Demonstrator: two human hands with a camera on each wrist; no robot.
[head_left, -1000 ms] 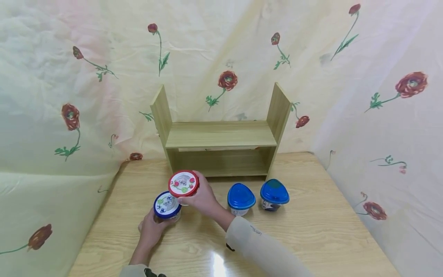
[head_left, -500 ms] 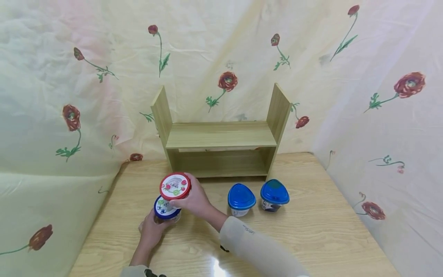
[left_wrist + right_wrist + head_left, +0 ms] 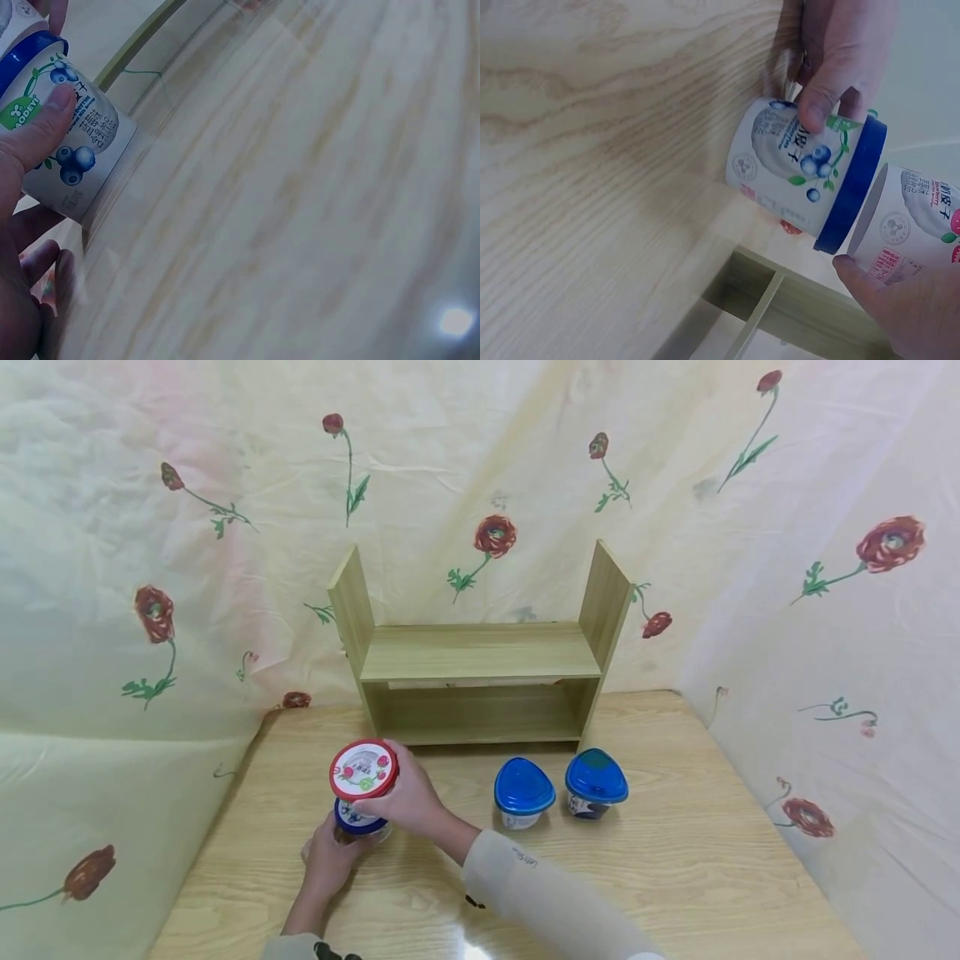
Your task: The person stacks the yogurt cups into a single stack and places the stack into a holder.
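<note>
At the left of the table, my left hand [image 3: 330, 858] grips a white yogurt tub with blueberries printed on its side and a blue lid [image 3: 362, 822]. This blueberry tub [image 3: 780, 169] stands upright on the tabletop. My right hand [image 3: 414, 797] holds a second yogurt tub [image 3: 363, 769], with a red lid and strawberry print, over the first. In the right wrist view, the strawberry tub's base [image 3: 866, 214] is right at the blue lid and tilted to it. Whether they touch all round cannot be told. From the head, the red lid hides much of the blue one.
Two tubs with rounded-triangular blue lids, one [image 3: 523, 792] in the middle and one [image 3: 596, 782] further right, stand in front of a wooden two-tier shelf [image 3: 480, 652]. The shelf is at the back of the wooden table [image 3: 675, 860], before a flowered cloth backdrop [image 3: 420, 468].
My right hand has carried the strawberry tub leftward and slightly nearer, from beside the blueberry tub to over its lid. The left hand and the blueberry tub have stayed put.
</note>
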